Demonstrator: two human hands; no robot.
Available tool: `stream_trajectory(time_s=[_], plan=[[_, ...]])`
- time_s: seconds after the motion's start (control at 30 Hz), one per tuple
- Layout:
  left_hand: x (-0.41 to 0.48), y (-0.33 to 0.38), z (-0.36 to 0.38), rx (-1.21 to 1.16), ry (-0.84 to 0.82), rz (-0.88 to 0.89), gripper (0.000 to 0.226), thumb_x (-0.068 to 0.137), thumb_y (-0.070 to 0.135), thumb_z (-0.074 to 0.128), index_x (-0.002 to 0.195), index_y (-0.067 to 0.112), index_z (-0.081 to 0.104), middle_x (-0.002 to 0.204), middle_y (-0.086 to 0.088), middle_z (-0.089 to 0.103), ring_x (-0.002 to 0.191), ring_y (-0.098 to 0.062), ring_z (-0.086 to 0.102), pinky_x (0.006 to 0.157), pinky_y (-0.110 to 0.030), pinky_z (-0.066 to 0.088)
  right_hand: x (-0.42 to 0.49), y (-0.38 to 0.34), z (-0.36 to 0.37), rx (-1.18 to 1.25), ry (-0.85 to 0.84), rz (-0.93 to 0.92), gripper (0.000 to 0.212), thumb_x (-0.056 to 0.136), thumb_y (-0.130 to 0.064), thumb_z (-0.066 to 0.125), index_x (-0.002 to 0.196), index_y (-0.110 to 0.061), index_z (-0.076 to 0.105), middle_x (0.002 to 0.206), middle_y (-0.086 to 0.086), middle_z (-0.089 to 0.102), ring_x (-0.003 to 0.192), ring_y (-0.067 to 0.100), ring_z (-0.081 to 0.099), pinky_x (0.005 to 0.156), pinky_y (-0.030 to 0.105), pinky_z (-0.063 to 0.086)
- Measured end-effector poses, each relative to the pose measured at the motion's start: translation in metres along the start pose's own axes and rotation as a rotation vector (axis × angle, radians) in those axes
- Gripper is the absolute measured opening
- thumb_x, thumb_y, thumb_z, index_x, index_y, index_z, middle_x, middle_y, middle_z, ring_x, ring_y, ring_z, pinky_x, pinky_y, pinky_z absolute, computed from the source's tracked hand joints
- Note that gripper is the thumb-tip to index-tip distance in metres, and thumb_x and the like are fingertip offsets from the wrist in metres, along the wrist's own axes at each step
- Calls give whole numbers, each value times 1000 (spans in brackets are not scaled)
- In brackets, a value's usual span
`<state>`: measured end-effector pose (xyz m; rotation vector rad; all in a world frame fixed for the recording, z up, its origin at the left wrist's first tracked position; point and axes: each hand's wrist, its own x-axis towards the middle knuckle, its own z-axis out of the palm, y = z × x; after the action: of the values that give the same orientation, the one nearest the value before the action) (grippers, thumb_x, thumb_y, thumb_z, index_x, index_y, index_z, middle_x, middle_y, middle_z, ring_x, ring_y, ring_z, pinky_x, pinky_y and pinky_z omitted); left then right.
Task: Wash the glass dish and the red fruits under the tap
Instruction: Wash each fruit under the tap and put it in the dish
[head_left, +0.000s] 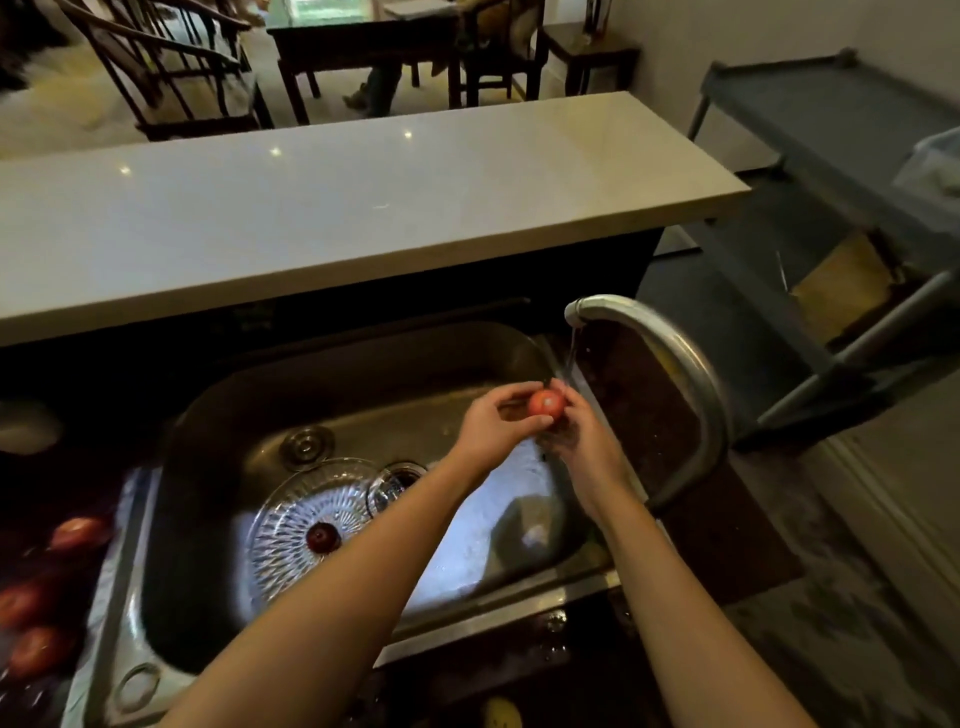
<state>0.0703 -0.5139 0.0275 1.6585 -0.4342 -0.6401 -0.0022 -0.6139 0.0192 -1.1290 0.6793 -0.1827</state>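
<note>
A red fruit (546, 403) is held under the thin stream of water from the curved metal tap (670, 343). My left hand (493, 426) grips it from the left and my right hand (582, 436) cups it from below and the right. The cut-glass dish (291, 530) lies in the bottom of the steel sink (218, 415), left of my forearms, with one dark red fruit (323, 537) in its middle. Several more red fruits (78, 535) lie on the dark counter to the left of the sink.
A pale raised counter (363, 197) runs across behind the sink. A small glass piece (387, 491) sits by the drain (306, 444). A grey metal trolley (852, 208) stands at the right. Dark wooden chairs and a table are beyond the counter.
</note>
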Motion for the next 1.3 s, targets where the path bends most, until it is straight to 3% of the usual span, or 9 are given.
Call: stream_trajectory(time_s=[0.2, 0.33, 0.4, 0.6, 0.7, 0.83, 0.97, 1.1, 1.3], plan=[[11, 3, 9, 90, 58, 58, 45, 75, 8, 73, 118, 12, 59, 119, -9, 60, 107, -17, 57, 90, -22, 50, 15, -5, 0, -171, 89, -105, 34, 98, -37, 35, 126, -33, 54, 125, 0, 58, 114, 15, 56, 94, 31, 49], [10, -3, 11, 194, 91, 158, 42, 75, 7, 73, 115, 11, 60, 115, -6, 58, 101, -11, 56, 78, -4, 47, 16, 0, 0, -381, 97, -171, 32, 97, -42, 36, 125, -34, 49, 117, -4, 56, 104, 11, 56, 81, 20, 50], [8, -5, 12, 204, 93, 198, 39, 76, 7, 72, 113, 12, 61, 111, -2, 57, 103, -14, 58, 82, -12, 50, 17, 3, 0, -443, 95, -190, 26, 96, -42, 36, 117, -34, 50, 116, -1, 57, 104, 14, 57, 84, 30, 51], [10, -4, 6, 366, 72, 321, 37, 75, 13, 73, 110, 17, 63, 102, 7, 55, 97, -14, 58, 85, -28, 53, 19, 3, 9, -395, 225, -175, 30, 94, -51, 33, 105, -34, 55, 94, -8, 61, 82, 7, 61, 59, 22, 46], [8, -4, 4, 348, 102, 338, 35, 76, 11, 72, 109, 16, 63, 100, 9, 53, 95, -11, 58, 83, -24, 54, 17, 4, 11, -469, 180, -225, 13, 94, -45, 40, 95, -40, 52, 94, -9, 62, 85, 10, 62, 60, 20, 46], [7, 1, 2, 319, 82, 379, 39, 75, 16, 74, 112, 20, 63, 102, 11, 53, 97, -8, 55, 83, -16, 50, 20, -4, 16, -204, 292, -124, 35, 95, -50, 32, 97, -30, 60, 92, 2, 64, 80, 15, 64, 55, 24, 54], [6, 5, -10, 441, 70, 472, 40, 77, 11, 71, 116, 15, 62, 112, 1, 58, 102, -4, 50, 89, -11, 44, 19, -11, 24, -119, 198, -44, 28, 94, -50, 39, 95, -32, 60, 102, 5, 64, 90, 18, 64, 68, 30, 55], [1, 7, -7, 76, 50, 237, 34, 89, 14, 58, 124, 13, 56, 123, -3, 56, 113, -12, 54, 97, -26, 47, 20, -23, 27, -107, 316, 31, 43, 95, -51, 32, 106, -17, 56, 67, 6, 57, 42, 6, 55, 38, 16, 42], [17, 30, 18, 167, -28, -24, 49, 97, 48, 26, 114, 12, 56, 98, -4, 62, 91, -17, 60, 76, -29, 50, 6, -19, 30, -514, 276, -313, 36, 97, -47, 27, 105, -23, 53, 93, -4, 60, 84, 7, 60, 67, 23, 46]])
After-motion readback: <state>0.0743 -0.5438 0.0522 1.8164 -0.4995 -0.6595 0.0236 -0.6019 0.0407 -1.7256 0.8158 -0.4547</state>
